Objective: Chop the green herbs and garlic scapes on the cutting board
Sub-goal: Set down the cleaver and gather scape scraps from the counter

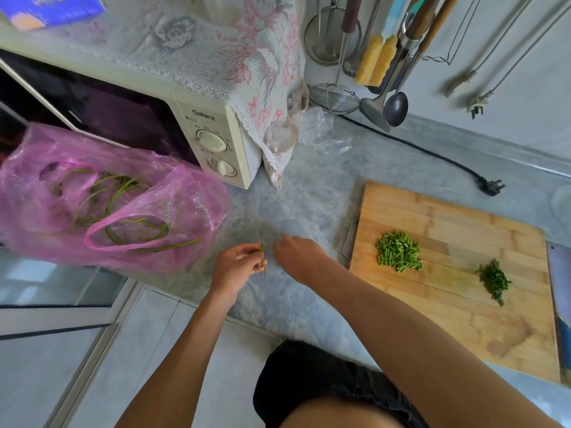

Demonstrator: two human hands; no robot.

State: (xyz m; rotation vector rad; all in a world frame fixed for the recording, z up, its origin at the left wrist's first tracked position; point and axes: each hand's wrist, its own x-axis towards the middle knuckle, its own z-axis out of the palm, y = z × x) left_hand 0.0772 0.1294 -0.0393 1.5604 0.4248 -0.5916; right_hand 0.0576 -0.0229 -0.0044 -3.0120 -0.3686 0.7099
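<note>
Your left hand [236, 262] pinches a short green scape piece [263, 257] between thumb and fingertips, held above the grey counter [309, 186] well left of the board [457, 273]. Your right hand [298, 256] sits just right of it, palm down, fingers curled toward the same piece; you cannot tell from this angle whether it grips anything.

The board lies on the right of the counter. On it sit two separate heaps: a pile of chopped scapes [398, 251] in light green short cylinders toward its left side, and a smaller, darker pile of chopped herbs [494, 281] to the right and nearer you. The two piles lie apart, with bare wood between them. A knife blade [559, 291] lies along the board's right edge, partly cut off by the frame.

At the left, a pink bag [102, 202] lies on the counter with long whole scapes [123, 211] coiled inside, one stalk poking out toward your left hand. Behind the bag stands a cream microwave [213, 140], draped with a floral cloth [247, 57]. On the far wall hang ladles [395, 108], a strainer [333, 97] and other utensils. A black plug [491, 185] on its cable lies just beyond the board's far edge.
</note>
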